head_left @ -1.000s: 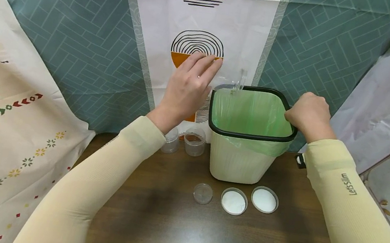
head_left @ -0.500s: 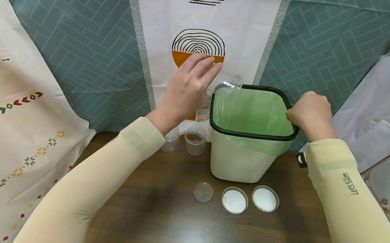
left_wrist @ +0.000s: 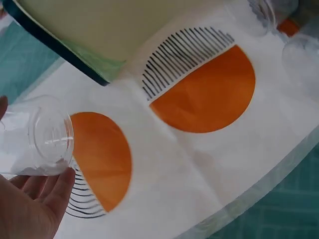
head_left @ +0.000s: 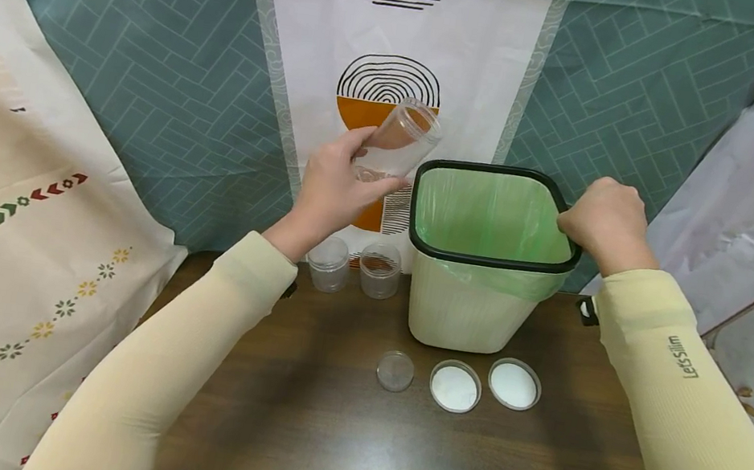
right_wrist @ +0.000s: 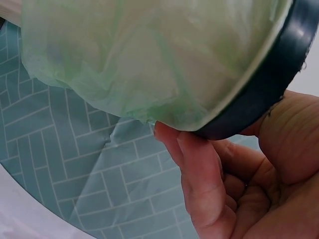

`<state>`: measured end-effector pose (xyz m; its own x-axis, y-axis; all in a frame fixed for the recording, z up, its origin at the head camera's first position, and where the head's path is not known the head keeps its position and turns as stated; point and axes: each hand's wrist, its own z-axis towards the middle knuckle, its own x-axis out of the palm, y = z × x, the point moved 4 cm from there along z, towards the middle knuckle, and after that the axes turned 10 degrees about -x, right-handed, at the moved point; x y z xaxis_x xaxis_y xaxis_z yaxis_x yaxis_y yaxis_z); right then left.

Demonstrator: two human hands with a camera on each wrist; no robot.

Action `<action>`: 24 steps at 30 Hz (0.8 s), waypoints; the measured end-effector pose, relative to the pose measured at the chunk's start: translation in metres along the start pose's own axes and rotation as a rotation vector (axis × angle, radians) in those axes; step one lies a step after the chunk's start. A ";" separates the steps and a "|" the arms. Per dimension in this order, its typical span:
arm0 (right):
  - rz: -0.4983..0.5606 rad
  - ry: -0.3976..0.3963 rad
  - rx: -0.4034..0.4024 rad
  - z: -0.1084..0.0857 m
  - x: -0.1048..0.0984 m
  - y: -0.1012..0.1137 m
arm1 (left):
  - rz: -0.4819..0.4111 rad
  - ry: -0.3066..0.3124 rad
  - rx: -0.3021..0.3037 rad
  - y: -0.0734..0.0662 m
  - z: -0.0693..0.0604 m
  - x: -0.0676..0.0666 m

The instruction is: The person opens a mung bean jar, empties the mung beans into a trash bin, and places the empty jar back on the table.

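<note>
Above the back of the table my left hand (head_left: 329, 187) grips a clear plastic jar (head_left: 398, 145) between thumb and fingers. The jar leans to the right, its open mouth turned upward, just left of the bin. In the left wrist view the fingers curve round the jar (left_wrist: 40, 134). My right hand (head_left: 605, 224) holds the right side of the black rim of a pale trash bin (head_left: 469, 306) lined with a green bag. In the right wrist view the thumb and fingers pinch this rim (right_wrist: 269, 84), with the green liner (right_wrist: 124, 64) hanging below it.
Two clear jars (head_left: 380, 274) stand left of the bin by the patterned cloth (head_left: 476, 63). In front of the bin lie a small clear lid (head_left: 395, 372) and two round lids with white inserts (head_left: 455, 387). The table (head_left: 317, 437) is dark wood.
The jar has swung from tipped over the bin's left rim to mouth-up, left of the bin. My left hand has turned over and shifted slightly left. The right hand stays on the rim.
</note>
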<state>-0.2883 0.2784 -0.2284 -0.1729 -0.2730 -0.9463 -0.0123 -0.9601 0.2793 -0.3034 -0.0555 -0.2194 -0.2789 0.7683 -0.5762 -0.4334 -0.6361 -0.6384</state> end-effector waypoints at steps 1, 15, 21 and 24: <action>0.000 -0.001 0.000 0.000 0.000 0.000 | -0.047 0.015 -0.052 0.006 -0.001 -0.001; -0.005 -0.002 -0.007 -0.001 0.000 -0.001 | -0.162 -0.038 -0.374 0.084 -0.021 -0.017; -0.011 -0.004 -0.010 0.000 0.000 -0.001 | -0.103 -0.113 -0.422 0.114 -0.036 -0.022; -0.012 -0.002 -0.012 0.001 0.001 -0.003 | -0.083 -0.136 -0.466 0.131 -0.046 -0.023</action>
<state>-0.2892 0.2808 -0.2297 -0.1748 -0.2611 -0.9493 -0.0029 -0.9640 0.2657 -0.3148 -0.1598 -0.3136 -0.3820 0.8006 -0.4616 -0.0385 -0.5129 -0.8576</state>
